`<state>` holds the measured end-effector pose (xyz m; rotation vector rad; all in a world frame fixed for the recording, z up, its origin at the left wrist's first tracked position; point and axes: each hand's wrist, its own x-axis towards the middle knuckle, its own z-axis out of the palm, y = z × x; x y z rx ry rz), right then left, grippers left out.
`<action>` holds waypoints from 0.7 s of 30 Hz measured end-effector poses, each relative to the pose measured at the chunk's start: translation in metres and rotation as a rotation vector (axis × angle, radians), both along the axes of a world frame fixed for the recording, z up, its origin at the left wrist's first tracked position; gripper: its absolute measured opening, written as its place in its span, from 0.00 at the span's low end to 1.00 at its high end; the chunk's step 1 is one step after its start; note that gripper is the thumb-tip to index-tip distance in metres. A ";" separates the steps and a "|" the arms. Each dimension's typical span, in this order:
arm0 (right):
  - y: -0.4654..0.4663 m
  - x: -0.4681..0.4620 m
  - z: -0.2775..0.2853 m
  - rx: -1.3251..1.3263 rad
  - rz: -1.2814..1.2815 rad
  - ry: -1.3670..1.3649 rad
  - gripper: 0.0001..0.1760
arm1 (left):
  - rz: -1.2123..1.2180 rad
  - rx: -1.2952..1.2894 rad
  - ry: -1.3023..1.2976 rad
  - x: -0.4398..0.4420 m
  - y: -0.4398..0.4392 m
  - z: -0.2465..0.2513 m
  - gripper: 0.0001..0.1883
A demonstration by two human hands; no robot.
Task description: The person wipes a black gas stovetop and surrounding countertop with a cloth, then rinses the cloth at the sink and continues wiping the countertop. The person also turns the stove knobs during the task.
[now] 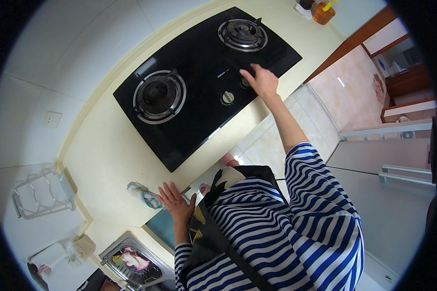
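A black glass two-burner gas hob [200, 91] lies on the pale countertop [105, 160]. My right hand [264, 82] is over its front right part, thumb and forefinger apart, beside a partly hidden control knob [245, 83]. Whether it touches the knob I cannot tell. The other control knob [227, 97] is in plain view. At the counter's front edge my left hand [176, 203] spreads its fingers and holds nothing. Its fingertips are close to a crumpled white-and-blue bundle [145, 195], cloth or plastic. The left burner [159, 96] and right burner [243, 34] bear no pots.
A steel sink [156, 260] with a pink-and-white cloth [134, 259] stands lower left. On the wall are a wire rack [43, 194] and a socket [53, 119]. An orange-liquid bottle [324, 12] stands far right. A refrigerator [378, 196] is at right, near a doorway.
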<state>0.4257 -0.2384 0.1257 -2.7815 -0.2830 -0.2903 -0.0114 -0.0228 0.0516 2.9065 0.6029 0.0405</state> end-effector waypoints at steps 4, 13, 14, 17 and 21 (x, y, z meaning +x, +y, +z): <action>0.000 -0.001 -0.044 -0.037 -0.010 0.090 0.29 | 0.004 -0.013 -0.001 0.001 -0.001 0.002 0.52; 0.008 -0.001 -0.064 0.026 -0.030 -0.080 0.19 | 0.003 0.005 -0.037 0.000 0.000 -0.002 0.53; 0.008 -0.001 -0.065 0.031 -0.037 -0.098 0.19 | 0.002 0.004 -0.042 0.000 0.000 -0.004 0.53; 0.009 -0.002 -0.067 0.040 -0.036 -0.148 0.17 | -0.008 0.032 -0.061 -0.001 0.002 -0.007 0.54; 0.010 -0.003 -0.067 0.055 -0.018 -0.204 0.17 | -0.013 0.058 -0.064 -0.003 0.002 -0.011 0.54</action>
